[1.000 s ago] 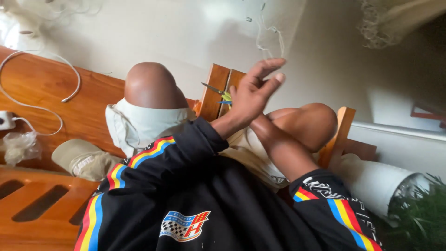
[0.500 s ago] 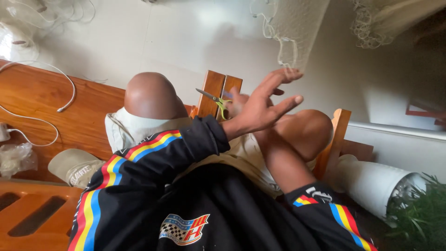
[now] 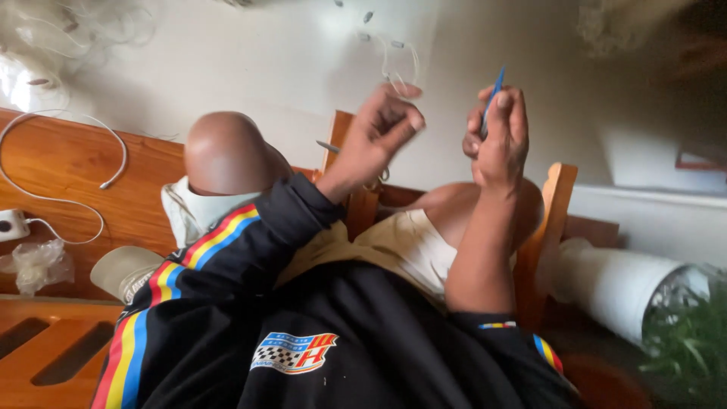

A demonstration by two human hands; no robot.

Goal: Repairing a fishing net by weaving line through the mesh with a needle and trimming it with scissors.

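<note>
Head view, looking down on a seated person with both hands raised above the knees. Packages and labels: a crumpled clear plastic bag [image 3: 36, 263] lies on the wooden bench [image 3: 68, 163] at far left, beside a white cable [image 3: 91, 151]; a striped rectangular patch with a chequered corner [image 3: 294, 352] sits on the black jacket [image 3: 356, 348]. Right hand [image 3: 500, 136] is closed around a slim blue tool [image 3: 492, 92], whose tip projects above the fingers. Left hand [image 3: 379, 140], near it but apart, has its fingertips pinched together on what appears to be a fine pale thread [image 3: 394, 72] looping upward; blur hides the contact. A white cylinder [image 3: 613, 288] lies at lower right.
</note>
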